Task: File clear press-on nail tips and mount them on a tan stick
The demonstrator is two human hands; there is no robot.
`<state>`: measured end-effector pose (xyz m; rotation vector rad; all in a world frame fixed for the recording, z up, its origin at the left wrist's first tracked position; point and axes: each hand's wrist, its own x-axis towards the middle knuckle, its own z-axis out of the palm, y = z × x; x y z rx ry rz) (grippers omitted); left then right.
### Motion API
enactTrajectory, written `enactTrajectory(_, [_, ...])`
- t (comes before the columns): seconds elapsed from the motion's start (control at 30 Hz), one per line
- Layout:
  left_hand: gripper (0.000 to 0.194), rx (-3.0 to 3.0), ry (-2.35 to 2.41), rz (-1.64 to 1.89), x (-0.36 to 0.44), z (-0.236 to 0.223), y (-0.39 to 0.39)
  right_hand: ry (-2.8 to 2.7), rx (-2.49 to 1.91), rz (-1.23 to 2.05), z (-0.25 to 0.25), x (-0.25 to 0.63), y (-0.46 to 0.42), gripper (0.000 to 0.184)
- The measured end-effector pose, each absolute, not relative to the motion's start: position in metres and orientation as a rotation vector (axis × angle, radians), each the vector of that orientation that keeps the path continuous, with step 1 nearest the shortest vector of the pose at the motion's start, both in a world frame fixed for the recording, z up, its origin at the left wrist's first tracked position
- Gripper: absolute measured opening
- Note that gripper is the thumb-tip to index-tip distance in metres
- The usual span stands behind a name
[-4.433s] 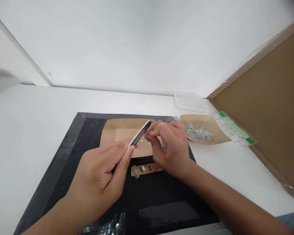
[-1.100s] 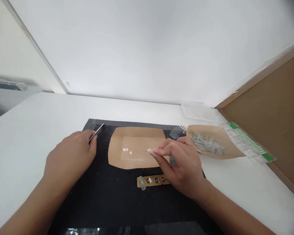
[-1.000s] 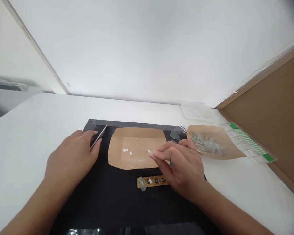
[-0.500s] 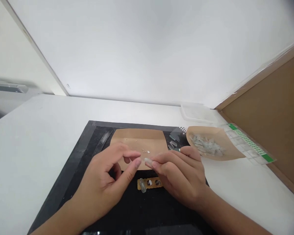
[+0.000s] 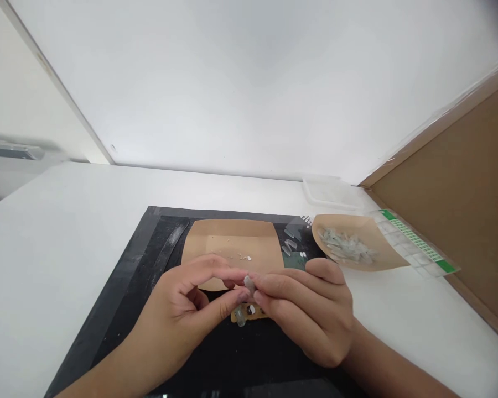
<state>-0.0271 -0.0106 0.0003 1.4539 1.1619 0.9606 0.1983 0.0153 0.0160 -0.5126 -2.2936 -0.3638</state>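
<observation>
A small translucent false nail tip (image 5: 249,284) is pinched between my two hands, above the near edge of a brown paper tray. My right hand (image 5: 311,301) grips it with thumb and index finger, the other fingers curled. From the other side, my left hand (image 5: 195,301) closes its thumb and index finger on the same piece. Just below the fingers lies a yellowish strip (image 5: 259,313) with round studs, partly hidden by my hands. One clear nail tip (image 5: 240,317) sits across the strip's left end, and a white spot shows on the stud beside it.
The brown paper tray (image 5: 240,235) holds white crumbs on a black mat (image 5: 149,265). Loose clear nail tips (image 5: 289,245) lie to its right. Another paper tray (image 5: 382,260) holds a heap of nail tips (image 5: 348,246), beside a clear green-edged sheet (image 5: 415,240). A clear plastic lid (image 5: 332,192) lies behind.
My left thumb and index finger have come right and closed on the nail tip held by my right hand. The nail tip has turned more upright. The view has shifted slightly.
</observation>
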Motion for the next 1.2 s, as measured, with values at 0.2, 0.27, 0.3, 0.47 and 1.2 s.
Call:
enactTrajectory(0.2, [0.025,1.332,1.118,0.873,-0.023,-0.001,-0.012,-2.308,-0.470,-0.365,0.015,0.197,0.016,0.033])
enactTrajectory(0.27, [0.027,1.317,1.123,0.865,-0.024,-0.001,-0.012,-2.306,-0.476,-0.369,0.014,0.197,0.016,0.036])
enactTrajectory(0.3, [0.027,1.307,1.124,0.860,-0.024,-0.001,-0.013,-2.302,-0.485,-0.370,0.014,0.197,0.016,0.037])
enactTrajectory(0.47, [0.032,1.261,1.123,0.817,-0.025,-0.002,-0.013,-2.269,-0.579,-0.233,0.008,0.199,0.017,0.028])
enactTrajectory(1.2, [0.030,1.238,1.131,0.794,-0.029,-0.005,-0.011,-2.089,-0.862,0.242,0.000,0.191,0.016,0.028])
